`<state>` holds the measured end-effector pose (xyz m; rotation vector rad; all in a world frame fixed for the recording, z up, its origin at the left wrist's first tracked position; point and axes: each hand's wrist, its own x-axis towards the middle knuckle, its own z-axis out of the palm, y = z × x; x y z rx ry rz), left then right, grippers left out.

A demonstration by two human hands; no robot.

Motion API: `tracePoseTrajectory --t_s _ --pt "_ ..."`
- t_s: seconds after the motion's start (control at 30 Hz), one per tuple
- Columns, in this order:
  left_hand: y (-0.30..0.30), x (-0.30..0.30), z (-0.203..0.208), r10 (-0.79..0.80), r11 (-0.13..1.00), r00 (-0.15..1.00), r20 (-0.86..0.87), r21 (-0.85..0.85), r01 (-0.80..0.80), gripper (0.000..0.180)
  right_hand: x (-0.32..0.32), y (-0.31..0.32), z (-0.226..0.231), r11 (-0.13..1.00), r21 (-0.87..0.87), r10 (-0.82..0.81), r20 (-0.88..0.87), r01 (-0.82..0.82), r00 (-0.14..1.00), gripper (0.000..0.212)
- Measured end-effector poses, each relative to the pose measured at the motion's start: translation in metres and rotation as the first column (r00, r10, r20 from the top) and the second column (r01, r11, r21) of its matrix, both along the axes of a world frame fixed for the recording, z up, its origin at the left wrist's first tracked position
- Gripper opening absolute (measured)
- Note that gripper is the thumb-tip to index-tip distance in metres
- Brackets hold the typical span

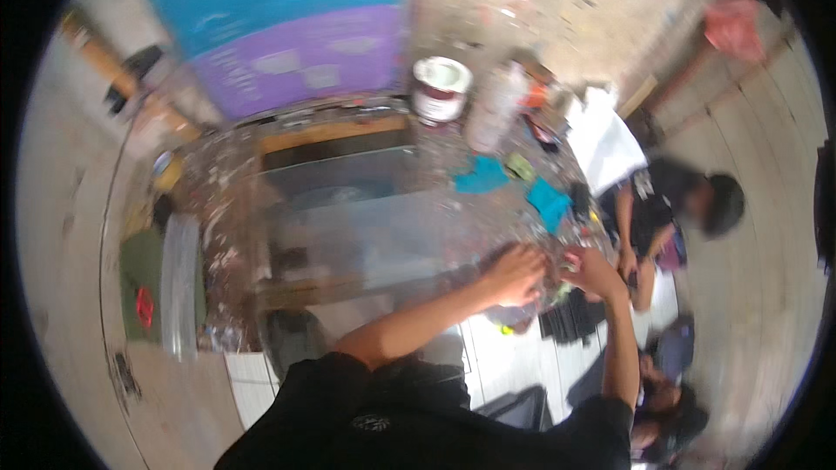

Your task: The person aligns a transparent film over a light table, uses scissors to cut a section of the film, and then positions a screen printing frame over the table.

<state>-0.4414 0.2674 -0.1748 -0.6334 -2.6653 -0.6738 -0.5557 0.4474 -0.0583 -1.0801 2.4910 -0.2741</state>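
Note:
My left hand [517,275] is over the near right edge of the paint-stained worktable [222,218]; its fingers are blurred, so their closing does not show. Close to its right, my right hand [596,273] is bent inward with closed fingers around something small, too smeared to name. Just beyond the hands lie a teal cloth [549,204] and another teal cloth piece [481,175], with a small green scrap [520,166] between them. To the left of my hands, a clear, glass-like pane [348,235] lies over an opening in the tabletop.
At the back stand a paint can [441,91] and a cloudy plastic bottle [498,109]. White paper [603,141] lies at the right edge. A seated person [649,209] is close on the right, another person [666,413] lower right. A blue and purple board [287,26] stands behind.

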Motion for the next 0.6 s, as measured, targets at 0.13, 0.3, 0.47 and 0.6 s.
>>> tracePoseTrajectory --t_s 0.13,0.3,0.47,0.6 --pt "0.010 -0.018 0.011 -0.064 0.964 0.995 0.074 0.261 0.042 0.038 -0.067 -0.006 -0.007 0.905 -0.365 -0.113 0.287 0.217 0.951 0.033" --pt "-0.054 -0.037 0.007 0.432 0.889 0.902 0.018 0.162 -0.429 0.045 -0.115 -0.082 -0.028 0.909 -0.414 -0.270 -0.473 0.059 0.839 0.062" --pt "-0.116 -0.046 0.014 0.678 0.734 0.725 0.121 -0.083 -0.674 0.055 -0.070 -0.170 -0.042 0.978 -0.174 -0.177 -0.428 0.111 0.886 0.053" --pt "-0.120 -0.069 -0.002 0.646 0.763 0.750 0.141 -0.161 -0.626 0.056 -0.141 -0.164 -0.085 0.983 -0.120 -0.161 -0.225 0.137 0.961 0.055"
